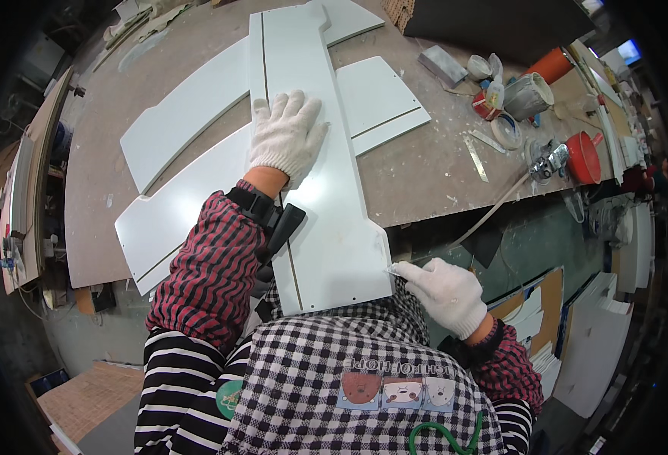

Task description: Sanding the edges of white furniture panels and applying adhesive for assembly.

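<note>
A long white panel with a dark groove along its left side lies lengthwise in front of me, its near end jutting past the table edge over my checked apron. My left hand, in a white knitted glove, rests flat on the panel with the fingers slightly spread. At the panel's near right corner is my right hand, gloved the same way. Its fingers are closed, with the fingertips at the panel's edge; whatever they pinch is too small to make out. Under and beside the long panel lie more white panels, some with grooves.
The brown worktable carries a grey block, a roll of tape, a metal scraper strip, a plastic tub and a red cup at the right. A hose hangs off the right edge. White boards lean at lower right.
</note>
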Demonstrator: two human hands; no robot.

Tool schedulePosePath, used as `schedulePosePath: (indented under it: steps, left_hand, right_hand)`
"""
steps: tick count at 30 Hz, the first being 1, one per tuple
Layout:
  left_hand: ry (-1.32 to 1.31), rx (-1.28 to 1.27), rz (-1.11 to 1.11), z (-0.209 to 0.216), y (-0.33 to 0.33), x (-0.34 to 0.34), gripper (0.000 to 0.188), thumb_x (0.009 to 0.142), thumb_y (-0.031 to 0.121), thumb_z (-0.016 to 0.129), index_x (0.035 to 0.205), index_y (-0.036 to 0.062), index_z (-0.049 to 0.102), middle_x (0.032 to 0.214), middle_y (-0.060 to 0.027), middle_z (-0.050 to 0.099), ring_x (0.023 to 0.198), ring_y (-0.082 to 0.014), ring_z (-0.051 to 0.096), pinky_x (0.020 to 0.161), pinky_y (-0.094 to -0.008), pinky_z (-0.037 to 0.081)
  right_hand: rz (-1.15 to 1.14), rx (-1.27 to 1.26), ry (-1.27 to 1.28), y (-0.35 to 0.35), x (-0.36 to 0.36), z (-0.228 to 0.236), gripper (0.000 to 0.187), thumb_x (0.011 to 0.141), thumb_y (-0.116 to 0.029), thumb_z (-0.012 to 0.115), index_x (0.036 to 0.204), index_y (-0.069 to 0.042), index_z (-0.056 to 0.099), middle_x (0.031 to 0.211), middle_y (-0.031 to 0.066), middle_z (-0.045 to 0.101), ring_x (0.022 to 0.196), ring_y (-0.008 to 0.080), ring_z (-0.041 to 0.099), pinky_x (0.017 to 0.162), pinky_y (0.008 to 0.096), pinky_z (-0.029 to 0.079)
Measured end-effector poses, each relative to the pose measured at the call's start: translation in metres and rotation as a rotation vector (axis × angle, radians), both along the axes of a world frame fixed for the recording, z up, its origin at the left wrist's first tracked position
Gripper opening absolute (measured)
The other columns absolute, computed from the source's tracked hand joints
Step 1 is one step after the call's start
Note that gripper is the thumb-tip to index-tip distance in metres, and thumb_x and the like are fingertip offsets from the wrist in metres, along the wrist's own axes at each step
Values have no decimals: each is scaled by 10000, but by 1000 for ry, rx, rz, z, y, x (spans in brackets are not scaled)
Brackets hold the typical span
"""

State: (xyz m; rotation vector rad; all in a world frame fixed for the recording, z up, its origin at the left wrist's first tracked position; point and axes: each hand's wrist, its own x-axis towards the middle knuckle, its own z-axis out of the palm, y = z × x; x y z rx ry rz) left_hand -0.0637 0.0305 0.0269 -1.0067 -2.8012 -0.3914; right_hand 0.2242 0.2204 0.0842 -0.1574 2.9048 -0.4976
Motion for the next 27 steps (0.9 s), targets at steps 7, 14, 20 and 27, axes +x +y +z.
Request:
schedulePosePath:
  steps: [7, 14, 20, 27]
  left_hand:
    - [51, 47, 0, -9, -1, 0, 440, 1011, 370, 481, 1348, 95, 540, 1428, -144, 494, 1411, -334, 375, 1215, -604, 186]
    - [-94, -43, -4, 7, 2, 3, 464, 1018, 368, 468, 1388, 94, 524, 1484, -164, 455, 1456, -344, 330, 1237, -585, 156]
    - [17, 23, 9, -5, -2, 0, 454, 1013, 371, 476, 1367, 94, 539, 1456, -153, 474, 1432, -340, 355, 1224, -600, 170]
    - [-26, 5, 17, -4, -1, 2, 463, 1024, 373, 460, 1391, 100, 530, 1491, -154, 457, 1453, -337, 337, 1238, -587, 149]
  right_hand:
    - [-81, -181, 157, 9, -33, -27, 356, 920, -223, 687, 1274, -216, 654, 789, 62, 591, 726, 245, 620, 622, 356, 517]
    - [-80, -205, 168, 8, -27, -51, 356, 910, -219, 697, 1265, -240, 675, 803, 63, 596, 713, 251, 627, 619, 355, 522]
    - [-63, -89, 200, 9, -9, -39, 397, 872, -185, 737, 1264, -220, 683, 792, 64, 594, 670, 250, 623, 599, 355, 516]
    - [-59, 15, 86, -7, -39, -9, 378, 912, -195, 674, 1285, -214, 615, 780, 74, 602, 733, 253, 642, 588, 369, 516]
